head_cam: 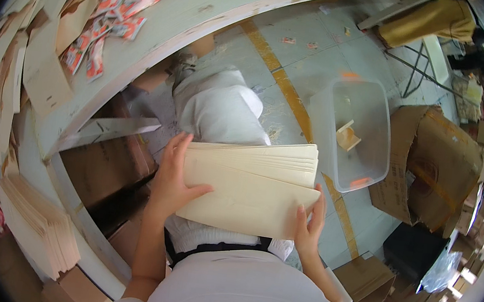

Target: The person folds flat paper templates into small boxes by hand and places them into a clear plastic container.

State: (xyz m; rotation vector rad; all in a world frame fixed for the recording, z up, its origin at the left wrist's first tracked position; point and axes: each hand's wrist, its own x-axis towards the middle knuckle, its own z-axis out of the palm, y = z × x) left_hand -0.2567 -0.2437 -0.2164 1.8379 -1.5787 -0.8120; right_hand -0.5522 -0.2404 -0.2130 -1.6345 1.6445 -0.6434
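A stack of flat cream paperboard pieces point(245, 196) lies across my lap, its layers fanned at the far edge. My left hand point(175, 179) grips the stack's left end, thumb on top and fingers around the far corner. At the right end, my right hand point(312, 223) holds the near pieces between thumb and fingers. Whether the pieces are folded sleeves or plain sheets I cannot tell. The undersides are hidden.
To the left, a white table point(156, 36) bears red-and-white sachets point(124, 5) and cardboard pieces point(46, 68). A clear plastic bin point(353, 164) with a small cream carton piece point(348, 137) stands right. Beyond it is a large cardboard box point(439, 170).
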